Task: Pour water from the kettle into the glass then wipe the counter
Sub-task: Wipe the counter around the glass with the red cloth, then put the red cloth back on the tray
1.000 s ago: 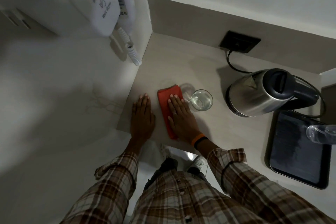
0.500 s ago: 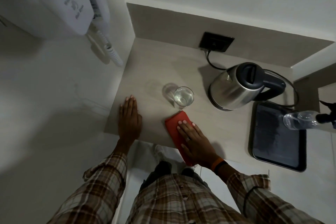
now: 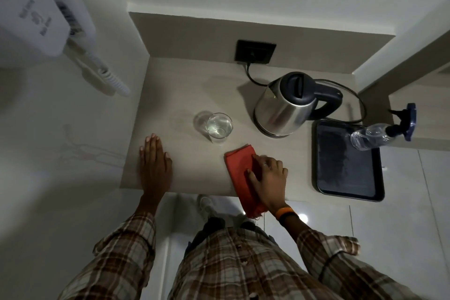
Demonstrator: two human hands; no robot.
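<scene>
Right hand [image 3: 266,179] presses flat, fingers together, on one red cloth [image 3: 239,168]; the cloth's long axis runs from the counter [image 3: 185,95] front edge, which it overhangs, toward the kettle [image 3: 287,105]. Left hand [image 3: 154,165] lies flat, empty. Beyond: one glass [image 3: 219,126], one kettle, spout facing away.
</scene>
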